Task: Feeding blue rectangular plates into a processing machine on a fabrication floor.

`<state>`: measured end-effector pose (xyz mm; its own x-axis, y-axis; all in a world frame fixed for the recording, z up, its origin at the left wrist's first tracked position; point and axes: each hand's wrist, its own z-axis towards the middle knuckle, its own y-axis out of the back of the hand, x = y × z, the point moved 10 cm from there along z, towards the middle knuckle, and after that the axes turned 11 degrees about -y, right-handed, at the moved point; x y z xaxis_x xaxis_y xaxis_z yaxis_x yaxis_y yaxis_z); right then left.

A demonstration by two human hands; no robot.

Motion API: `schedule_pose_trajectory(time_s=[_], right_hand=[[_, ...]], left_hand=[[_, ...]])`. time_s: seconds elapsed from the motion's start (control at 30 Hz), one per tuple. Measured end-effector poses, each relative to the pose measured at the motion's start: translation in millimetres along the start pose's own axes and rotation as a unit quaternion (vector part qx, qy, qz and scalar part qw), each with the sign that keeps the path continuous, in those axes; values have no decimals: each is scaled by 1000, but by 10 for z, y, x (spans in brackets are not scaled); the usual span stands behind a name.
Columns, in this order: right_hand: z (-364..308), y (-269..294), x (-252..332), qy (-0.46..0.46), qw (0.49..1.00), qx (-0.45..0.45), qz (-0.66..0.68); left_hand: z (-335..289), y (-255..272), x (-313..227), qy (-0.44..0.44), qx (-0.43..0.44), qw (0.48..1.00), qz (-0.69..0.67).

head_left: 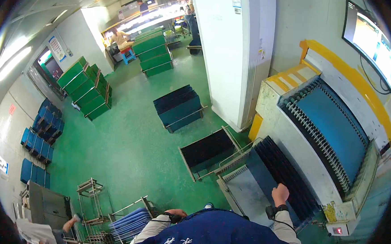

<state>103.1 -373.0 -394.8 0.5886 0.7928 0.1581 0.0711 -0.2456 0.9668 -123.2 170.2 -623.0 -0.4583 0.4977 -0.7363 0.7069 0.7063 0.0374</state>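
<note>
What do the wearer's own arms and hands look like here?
The left hand and right hand are bare. Both arms wear pale sleeves and black wrist straps, with a thin black cable along the right sleeve. The navy top bears white lettering.

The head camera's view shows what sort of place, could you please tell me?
Probably a factory workshop, judging by the roller conveyor, the racked dark panels and the green panels.

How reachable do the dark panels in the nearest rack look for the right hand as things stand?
Probably yes: the right hand is right at the side of the dark panels, and nothing visible covers their upper edges beyond it.
</note>
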Motion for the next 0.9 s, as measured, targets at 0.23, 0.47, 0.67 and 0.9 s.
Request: schedule_pose_trajectory(time_s=[0.23, 0.47, 0.67, 0.9], right_hand=[[1, -3, -3, -13, 1000, 10, -3], [-18, 18, 7, -11, 1000, 12, 0], [-16, 33, 14, -7, 1000, 5, -1], [-10, 29, 5, -10, 1000, 11, -6]], left_hand=[[-103, 5, -114, 23, 5, 1000, -4], [-169, 3, -224, 21, 6, 1000, 4], [-173, -28, -257, 24, 22, 999, -13], [-108, -22, -138, 40, 21, 999, -25]])
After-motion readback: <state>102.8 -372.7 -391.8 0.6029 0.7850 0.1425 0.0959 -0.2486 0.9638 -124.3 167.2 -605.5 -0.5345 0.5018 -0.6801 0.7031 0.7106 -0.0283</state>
